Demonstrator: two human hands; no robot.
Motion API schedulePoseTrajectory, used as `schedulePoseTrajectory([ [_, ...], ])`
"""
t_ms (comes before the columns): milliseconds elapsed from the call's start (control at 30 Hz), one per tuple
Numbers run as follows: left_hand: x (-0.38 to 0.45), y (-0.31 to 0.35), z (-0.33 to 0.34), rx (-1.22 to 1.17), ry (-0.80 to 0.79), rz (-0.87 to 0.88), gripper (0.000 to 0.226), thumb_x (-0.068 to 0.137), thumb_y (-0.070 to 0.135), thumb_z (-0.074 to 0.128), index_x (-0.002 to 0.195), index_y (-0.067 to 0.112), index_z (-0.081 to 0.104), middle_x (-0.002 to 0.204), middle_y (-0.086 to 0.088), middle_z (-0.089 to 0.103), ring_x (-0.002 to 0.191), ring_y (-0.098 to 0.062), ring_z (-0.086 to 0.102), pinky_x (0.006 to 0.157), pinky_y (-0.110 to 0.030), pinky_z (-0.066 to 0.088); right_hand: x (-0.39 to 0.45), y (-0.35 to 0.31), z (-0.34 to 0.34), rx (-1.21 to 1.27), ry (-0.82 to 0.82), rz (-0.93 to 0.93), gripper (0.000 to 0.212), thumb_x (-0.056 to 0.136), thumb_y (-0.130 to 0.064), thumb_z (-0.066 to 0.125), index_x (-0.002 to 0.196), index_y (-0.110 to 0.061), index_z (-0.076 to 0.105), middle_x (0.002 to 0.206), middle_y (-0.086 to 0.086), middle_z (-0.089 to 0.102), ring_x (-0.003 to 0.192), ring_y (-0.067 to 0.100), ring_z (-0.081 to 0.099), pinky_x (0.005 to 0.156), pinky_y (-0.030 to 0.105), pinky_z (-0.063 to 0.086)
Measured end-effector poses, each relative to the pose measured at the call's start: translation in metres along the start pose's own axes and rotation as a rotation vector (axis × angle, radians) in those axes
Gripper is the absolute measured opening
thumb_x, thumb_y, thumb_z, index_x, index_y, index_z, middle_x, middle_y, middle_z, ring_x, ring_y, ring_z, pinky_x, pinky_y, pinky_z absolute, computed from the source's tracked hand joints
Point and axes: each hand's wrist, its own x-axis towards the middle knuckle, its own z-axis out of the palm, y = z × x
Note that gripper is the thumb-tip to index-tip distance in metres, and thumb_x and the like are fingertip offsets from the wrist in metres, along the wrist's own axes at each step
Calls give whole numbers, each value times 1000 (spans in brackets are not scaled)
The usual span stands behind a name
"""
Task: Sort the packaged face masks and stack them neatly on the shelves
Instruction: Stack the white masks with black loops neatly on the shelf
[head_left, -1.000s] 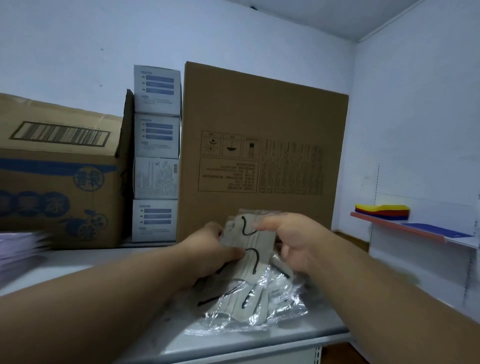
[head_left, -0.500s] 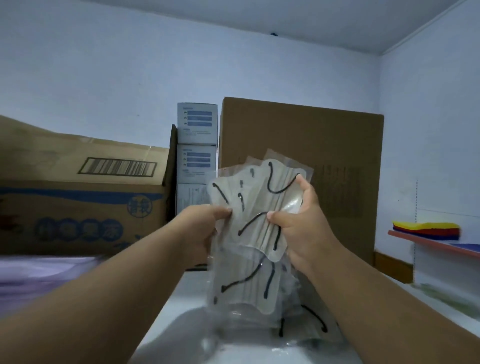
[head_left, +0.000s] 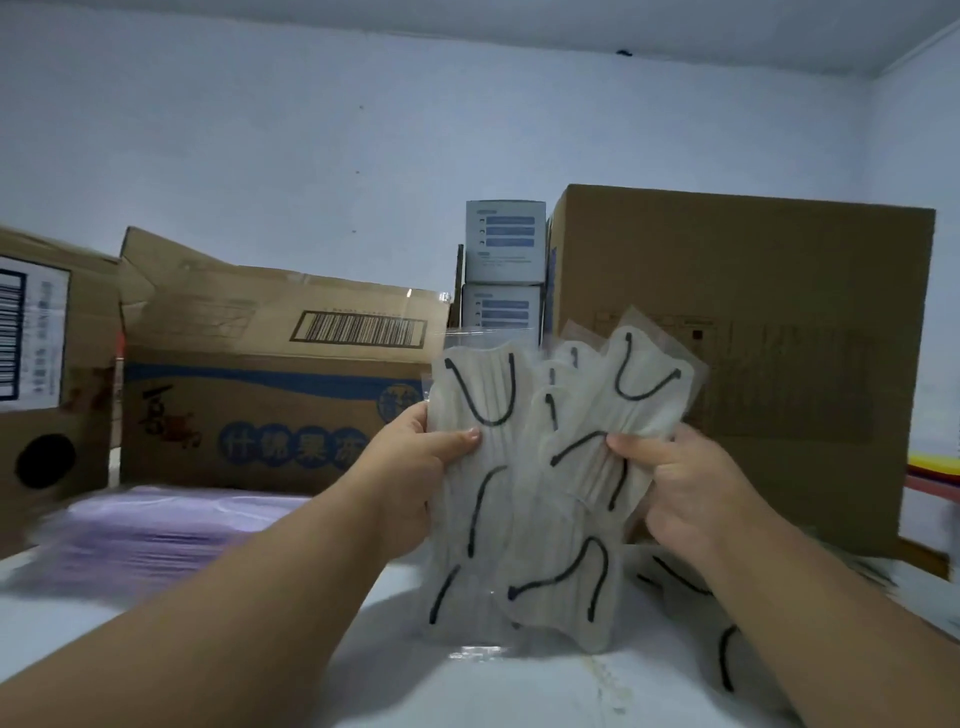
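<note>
The left hand (head_left: 410, 467) and the right hand (head_left: 685, 483) both pinch a bunch of packed masks (head_left: 540, 483), thumbs in front and fingers curled behind. The white masks with black loops stand up in clear bags, fanned out above the white shelf (head_left: 467, 691). More masks (head_left: 727, 644) lie on the shelf beside the right arm. A purple pile (head_left: 156, 535) sits to the left, with brown boxes (head_left: 270, 384) behind.

We have one view only, from a head camera, so no overlap with another. It faces forward and slightly down across the shelf (head_left: 519, 691), close behind both forearms, toward the boxes (head_left: 743, 364) and the wall (head_left: 311, 130) behind them. Its wide angle takes in a strip of ceiling (head_left: 519, 21).
</note>
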Motion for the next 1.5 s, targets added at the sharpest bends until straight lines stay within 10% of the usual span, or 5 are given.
schedulePoseTrajectory([
  [633, -8, -12, 6, 99, -91, 101, 52, 85, -8, 67, 124, 25, 57, 113, -13, 71, 100, -35, 71, 84, -58, 58, -42, 5, 5, -351, -211, 212, 33, 83, 4, 66, 116, -1, 64, 103, 22, 73, 96, 37, 72, 84, 50, 57],
  [867, -10, -19, 14, 93, -142, 64, 25, 97, 27, 62, 122, 22, 60, 111, -11, 74, 102, -34, 72, 89, -60, 56, -40, 10, 6, -341, -159, 124, 24, 93, 3, 58, 115, -1, 65, 104, 19, 74, 97, 35, 72, 91, 54, 55],
  [1167, -12, -21, 17, 136, -168, 50, 28, 93, 11, 67, 120, 15, 61, 106, -14, 75, 95, -32, 74, 80, -50, 61, -43, 20, 14, -664, -287, 30, 50, 85, -17, 76, 126, -27, 50, 112, 2, 70, 99, 15, 71, 79, 35, 60],
  [1500, 1, -4, 15, -409, 137, 131, 32, 98, 18, 60, 128, 28, 57, 111, -8, 73, 97, -34, 72, 76, -58, 59, -40, 18, 10, -360, -240, 230, 58, 70, -27, 81, 118, -3, 58, 104, 20, 72, 80, 28, 70, 64, 33, 49],
])
